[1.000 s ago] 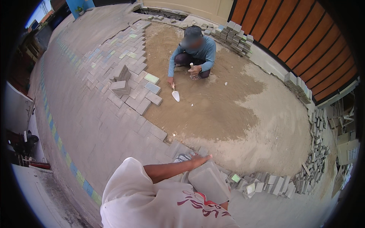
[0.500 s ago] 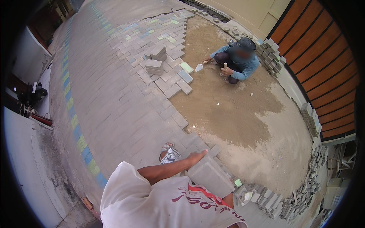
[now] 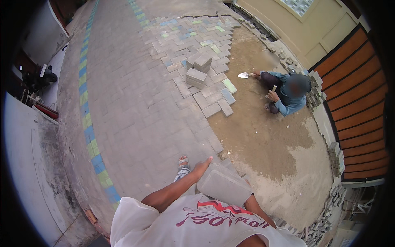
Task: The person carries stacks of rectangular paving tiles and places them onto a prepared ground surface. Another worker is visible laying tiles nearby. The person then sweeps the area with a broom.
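Note:
My left hand (image 3: 202, 168) grips the far left end of a stack of grey concrete paving blocks (image 3: 222, 184) held in front of my white shirt. My right hand (image 3: 248, 194) is at the stack's other end, its fingers mostly hidden by the blocks. My left foot (image 3: 183, 162), in a sandal, shows on the pavers beyond them. A crouching co-worker (image 3: 288, 94) in a blue top holds a trowel (image 3: 243, 75) low over the sand (image 3: 255, 140) and a short wooden-handled tool (image 3: 273, 89) in the other hand.
Laid herringbone pavers (image 3: 135, 111) cover the left, with a small pile of blocks (image 3: 196, 75) near their edge. Block stacks (image 3: 335, 160) line the orange gate (image 3: 358, 123) on the right. A pale wall (image 3: 37, 152) and parked motorbike (image 3: 40, 80) border the left side.
My view has swung toward the laid pavers, so the co-worker and sand appear farther right. I still carry the blocks, and my sandalled foot has come into view.

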`<control>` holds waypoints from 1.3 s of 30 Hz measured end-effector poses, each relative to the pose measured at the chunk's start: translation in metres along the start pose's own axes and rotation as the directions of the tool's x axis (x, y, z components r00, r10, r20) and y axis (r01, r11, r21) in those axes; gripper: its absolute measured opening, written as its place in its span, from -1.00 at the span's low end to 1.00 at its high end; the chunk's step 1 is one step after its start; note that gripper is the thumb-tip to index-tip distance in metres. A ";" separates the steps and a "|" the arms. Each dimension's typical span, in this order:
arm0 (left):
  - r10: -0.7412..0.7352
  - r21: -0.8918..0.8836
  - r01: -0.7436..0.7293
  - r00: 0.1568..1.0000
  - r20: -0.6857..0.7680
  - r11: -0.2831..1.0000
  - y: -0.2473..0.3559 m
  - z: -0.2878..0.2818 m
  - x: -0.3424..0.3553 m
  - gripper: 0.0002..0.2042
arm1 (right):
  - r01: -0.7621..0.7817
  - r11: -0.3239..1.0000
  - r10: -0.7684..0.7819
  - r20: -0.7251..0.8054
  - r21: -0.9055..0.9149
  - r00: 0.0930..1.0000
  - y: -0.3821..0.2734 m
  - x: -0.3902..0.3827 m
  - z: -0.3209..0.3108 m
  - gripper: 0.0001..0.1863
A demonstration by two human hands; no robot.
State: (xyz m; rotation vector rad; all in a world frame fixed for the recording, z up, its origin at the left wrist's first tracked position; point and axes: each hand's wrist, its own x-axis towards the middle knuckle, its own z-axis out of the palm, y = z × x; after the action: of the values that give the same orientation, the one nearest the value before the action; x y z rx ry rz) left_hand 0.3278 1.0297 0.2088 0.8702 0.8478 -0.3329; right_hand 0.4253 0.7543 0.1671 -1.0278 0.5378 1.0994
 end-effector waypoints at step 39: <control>0.192 -0.618 -0.242 0.970 -0.148 0.748 0.460 -0.389 0.058 -0.40 | -0.314 0.870 0.364 0.065 -0.381 0.929 -0.148 0.418 0.623 -0.48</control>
State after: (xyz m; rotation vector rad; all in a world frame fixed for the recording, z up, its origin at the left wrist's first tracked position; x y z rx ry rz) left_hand 0.4294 1.6234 0.2721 0.3331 0.8409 0.2011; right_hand 0.6529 1.4842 0.1824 -1.1963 0.4204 1.6174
